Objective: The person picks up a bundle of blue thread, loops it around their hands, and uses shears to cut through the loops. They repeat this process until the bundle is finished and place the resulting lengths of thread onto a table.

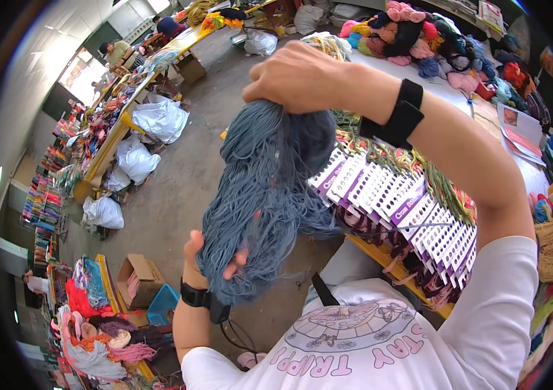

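Yarn hank [264, 195], blue-grey, hanging between both hands. Right hand [296, 79] above, fist closed around top of hank. Left hand [206, 257] below, fingers curled into loose lower strands, thumb up. Just right of hank, under right forearm: row of white and purple punched cards [401, 207] threaded with coloured yarn samples on yellow-edged table [380, 257]. Far beyond right hand: heap of pink, black and blue skeins [419, 36].

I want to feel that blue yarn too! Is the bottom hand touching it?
Touching. The head view shows the left hand under the blue yarn, its fingers buried in the strands.
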Tool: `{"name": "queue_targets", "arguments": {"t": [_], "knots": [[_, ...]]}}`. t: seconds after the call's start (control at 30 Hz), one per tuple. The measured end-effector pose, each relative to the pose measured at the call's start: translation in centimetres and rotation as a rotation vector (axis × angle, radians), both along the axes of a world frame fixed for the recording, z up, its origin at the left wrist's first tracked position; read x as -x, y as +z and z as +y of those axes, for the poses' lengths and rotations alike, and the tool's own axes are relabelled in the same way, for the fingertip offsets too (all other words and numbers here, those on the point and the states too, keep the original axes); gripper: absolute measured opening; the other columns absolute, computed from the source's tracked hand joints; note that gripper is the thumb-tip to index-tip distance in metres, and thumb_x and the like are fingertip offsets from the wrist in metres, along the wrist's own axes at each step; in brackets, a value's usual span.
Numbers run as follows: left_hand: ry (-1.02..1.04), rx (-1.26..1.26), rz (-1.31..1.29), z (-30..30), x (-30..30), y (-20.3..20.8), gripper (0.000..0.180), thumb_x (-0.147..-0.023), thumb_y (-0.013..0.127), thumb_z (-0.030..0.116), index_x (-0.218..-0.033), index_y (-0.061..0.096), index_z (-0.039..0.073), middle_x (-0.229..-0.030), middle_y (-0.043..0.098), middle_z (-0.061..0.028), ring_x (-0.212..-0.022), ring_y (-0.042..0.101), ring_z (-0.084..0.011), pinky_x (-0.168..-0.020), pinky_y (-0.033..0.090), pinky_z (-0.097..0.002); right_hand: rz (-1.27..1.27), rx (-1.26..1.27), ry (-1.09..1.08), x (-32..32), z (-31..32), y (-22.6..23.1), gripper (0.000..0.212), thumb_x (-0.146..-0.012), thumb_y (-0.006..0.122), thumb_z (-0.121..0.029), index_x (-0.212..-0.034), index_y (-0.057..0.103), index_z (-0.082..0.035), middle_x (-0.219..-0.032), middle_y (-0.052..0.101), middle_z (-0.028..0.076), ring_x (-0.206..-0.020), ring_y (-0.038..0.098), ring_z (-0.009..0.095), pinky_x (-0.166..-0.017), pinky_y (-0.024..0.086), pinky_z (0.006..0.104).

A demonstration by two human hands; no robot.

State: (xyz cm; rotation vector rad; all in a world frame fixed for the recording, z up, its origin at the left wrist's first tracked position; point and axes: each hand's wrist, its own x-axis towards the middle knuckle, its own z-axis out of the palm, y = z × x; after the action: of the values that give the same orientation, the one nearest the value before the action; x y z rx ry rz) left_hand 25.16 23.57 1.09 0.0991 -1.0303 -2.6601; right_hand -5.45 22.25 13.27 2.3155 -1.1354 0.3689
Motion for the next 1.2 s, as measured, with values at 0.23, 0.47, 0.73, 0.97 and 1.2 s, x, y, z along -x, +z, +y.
{"name": "queue_targets", "arguments": {"t": [0.23, 0.47, 0.73, 0.97, 1.2], "knots": [[-0.423, -0.125, -0.114, 1.6, 0.1, -0.4, 0.096, -0.057, 0.077, 0.048, -0.114, 0.035, -0.018, -0.085, 0.058, -0.0284, -0.062, 0.062, -0.0250, -0.053, 0.051, -0.0252, 0.148, 0.346, -0.002, 4.7, -1.0, 1.0, 0.018, -0.073, 0.053, -0.019, -0.091, 0.053, -0.022, -0.074, 0.051, 0.002, -0.071, 0.058, 0.019, -0.062, 0.047, 0.0319], [0.575, 1.052, -0.516, -2.1, 0.0, 5.5, 0.082, -0.069, 0.069, 0.045, -0.125, 0.038, -0.005, -0.119, 0.048, -0.0097, -0.109, 0.048, -0.0210, -0.095, 0.033, -0.0345, -0.300, 0.143, 0.062, -1.7, 1.7, 2.6, 0.029, -0.063, 0.061, -0.010, -0.091, 0.057, -0.017, -0.085, 0.060, 0.002, -0.082, 0.061, 0.023, -0.063, 0.048, 0.0371], [-0.131, 0.524, -0.102, -6.5, 3.1, 5.3, 0.071, -0.064, 0.073, 0.043, -0.110, 0.050, -0.006, -0.087, 0.057, -0.0099, -0.076, 0.057, -0.0205, -0.069, 0.048, -0.0340, -0.259, 0.037, 0.160, -4.8, 0.9, 1.0, 0.030, -0.061, 0.067, -0.016, -0.090, 0.057, -0.014, -0.081, 0.055, 0.003, -0.077, 0.058, 0.025, -0.061, 0.045, 0.0384], [-0.015, 0.487, 0.257, -6.2, 6.4, 7.1, 0.060, -0.073, 0.064, 0.034, -0.114, 0.047, -0.006, -0.103, 0.051, -0.0252, -0.071, 0.059, -0.0211, -0.065, 0.051, -0.0396, -0.773, -0.434, 0.160, -1.9, 1.7, -3.3, 0.036, -0.069, 0.071, -0.028, -0.096, 0.059, -0.006, -0.095, 0.058, 0.008, -0.086, 0.058, 0.022, -0.073, 0.046, 0.0318], [-0.188, 0.259, 0.414, -6.0, 8.0, 9.3, 0.085, -0.084, 0.050, 0.031, -0.130, -0.003, -0.015, -0.126, 0.039, -0.0300, -0.048, 0.058, -0.0125, -0.065, 0.053, -0.0315, -1.669, -1.239, 0.513, -6.5, 5.3, -7.0, 0.021, -0.081, 0.050, -0.010, -0.098, 0.060, -0.001, -0.091, 0.061, 0.008, -0.085, 0.059, 0.015, -0.070, 0.052, 0.0290]]}}
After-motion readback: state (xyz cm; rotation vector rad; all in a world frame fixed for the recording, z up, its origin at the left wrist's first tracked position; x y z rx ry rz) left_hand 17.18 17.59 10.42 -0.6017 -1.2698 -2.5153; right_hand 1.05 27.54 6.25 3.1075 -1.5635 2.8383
